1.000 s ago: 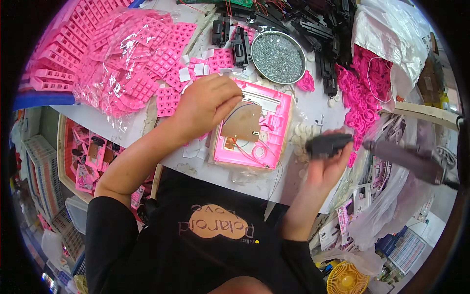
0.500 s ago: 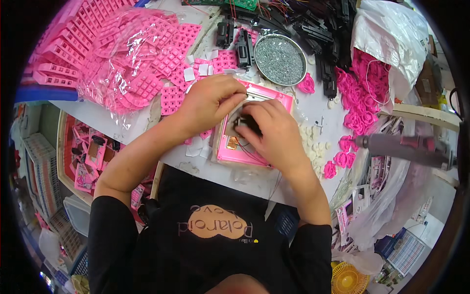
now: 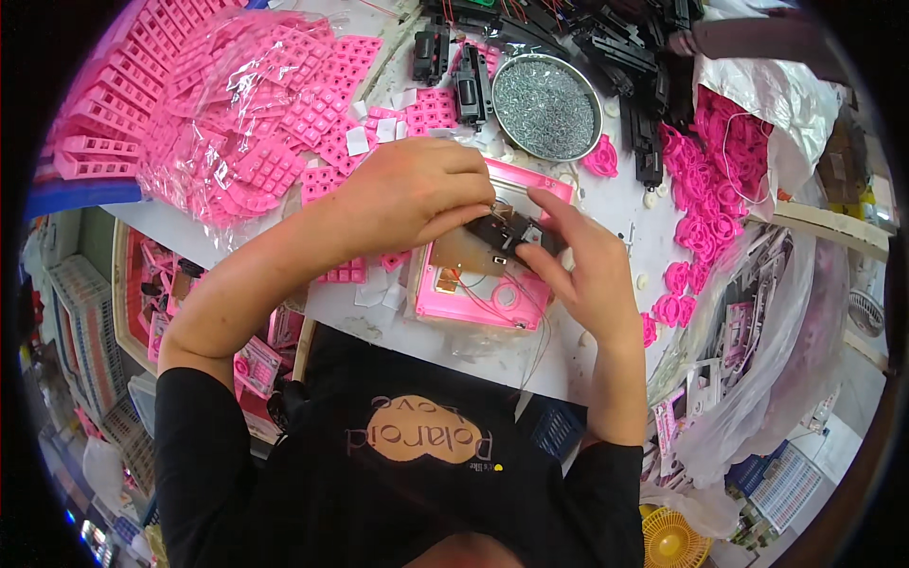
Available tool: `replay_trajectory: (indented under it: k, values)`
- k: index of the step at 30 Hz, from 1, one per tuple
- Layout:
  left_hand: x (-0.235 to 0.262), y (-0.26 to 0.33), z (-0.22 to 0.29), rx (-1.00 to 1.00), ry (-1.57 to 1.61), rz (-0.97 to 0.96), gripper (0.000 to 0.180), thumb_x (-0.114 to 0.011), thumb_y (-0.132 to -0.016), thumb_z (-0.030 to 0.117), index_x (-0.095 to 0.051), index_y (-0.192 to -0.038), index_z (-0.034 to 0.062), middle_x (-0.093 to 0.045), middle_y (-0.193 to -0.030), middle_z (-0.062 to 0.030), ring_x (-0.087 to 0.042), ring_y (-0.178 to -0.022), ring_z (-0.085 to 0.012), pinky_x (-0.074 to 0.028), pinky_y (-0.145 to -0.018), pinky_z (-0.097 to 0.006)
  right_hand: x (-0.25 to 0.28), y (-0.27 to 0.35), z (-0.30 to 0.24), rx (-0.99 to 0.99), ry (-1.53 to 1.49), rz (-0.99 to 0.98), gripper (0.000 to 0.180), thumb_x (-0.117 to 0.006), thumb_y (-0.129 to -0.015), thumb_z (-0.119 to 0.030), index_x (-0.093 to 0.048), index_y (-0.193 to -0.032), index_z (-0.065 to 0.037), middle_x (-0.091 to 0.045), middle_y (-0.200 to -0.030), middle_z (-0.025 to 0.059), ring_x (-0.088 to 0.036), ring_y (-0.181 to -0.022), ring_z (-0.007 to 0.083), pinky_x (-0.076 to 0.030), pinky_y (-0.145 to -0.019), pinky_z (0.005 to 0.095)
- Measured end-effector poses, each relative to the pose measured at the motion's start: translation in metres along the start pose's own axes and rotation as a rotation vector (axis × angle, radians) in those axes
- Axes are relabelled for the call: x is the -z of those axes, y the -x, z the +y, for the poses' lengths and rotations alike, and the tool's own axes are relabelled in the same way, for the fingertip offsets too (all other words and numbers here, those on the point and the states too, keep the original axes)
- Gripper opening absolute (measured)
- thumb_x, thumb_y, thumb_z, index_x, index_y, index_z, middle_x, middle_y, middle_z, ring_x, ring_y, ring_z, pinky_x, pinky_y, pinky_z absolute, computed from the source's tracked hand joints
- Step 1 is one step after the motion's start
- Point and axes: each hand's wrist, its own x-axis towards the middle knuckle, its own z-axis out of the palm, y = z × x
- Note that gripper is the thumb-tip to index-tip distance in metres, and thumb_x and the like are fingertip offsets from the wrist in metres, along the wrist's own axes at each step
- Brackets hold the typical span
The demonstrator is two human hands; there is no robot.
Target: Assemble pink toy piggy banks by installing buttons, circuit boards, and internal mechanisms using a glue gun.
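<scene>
A pink plastic casing [image 3: 454, 308] lies in front of me with its inside facing up. It holds a brown circuit board [image 3: 464, 254], thin wires and a small round pink ring [image 3: 507, 296]. Over the board, a black plastic module [image 3: 502, 230] sits tilted between my hands. The fingers of my left hand [image 3: 421, 189] are pinched at the module's left end, and its fingertips are partly hidden. My right hand [image 3: 592, 270] grips the other end between thumb and forefinger.
Beyond the casing stands a round metal dish of screws [image 3: 546, 109]. Bagged pink keypads [image 3: 256, 114] heap up at the left. Black modules [image 3: 472, 90] lie at the back, pink rose-shaped parts [image 3: 701, 227] at the right. A power screwdriver [image 3: 757, 43] hangs at the upper right.
The black module has come into clearer view, tilted over the board. My right hand has shifted right and its fingers have spread wider. The screwdriver has swung up and away.
</scene>
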Motion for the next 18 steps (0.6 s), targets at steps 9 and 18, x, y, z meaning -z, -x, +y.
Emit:
replay_trajectory:
  k: [9, 18]
  values:
    - [0.001, 0.002, 0.001, 0.152, 0.059, 0.021, 0.01, -0.07, -0.088, 0.01, -0.066, -0.095, 0.0036, -0.065, -0.091, -0.011, -0.064, -0.083, -0.0318, -0.051, -0.07, -0.039, 0.001, 0.0, 0.013, 0.143, 0.002, 0.081, 0.045, -0.081, -0.071, -0.009, -0.065, -0.113, -0.003, -0.062, -0.117, 0.0138, -0.06, -0.1, 0.0333, -0.052, -0.085, 0.0412]
    - [0.002, 0.0, 0.002, 0.113, 0.009, 0.042, 0.009, -0.069, -0.088, 0.009, -0.066, -0.095, 0.0033, -0.064, -0.088, -0.0114, -0.064, -0.08, -0.0322, -0.05, -0.067, -0.039, -0.006, -0.022, 0.01, 0.308, 0.175, 0.029, 0.06, -0.08, -0.072, -0.013, -0.061, -0.128, -0.005, -0.065, -0.115, 0.0112, -0.059, -0.104, 0.0327, -0.053, -0.087, 0.0406]
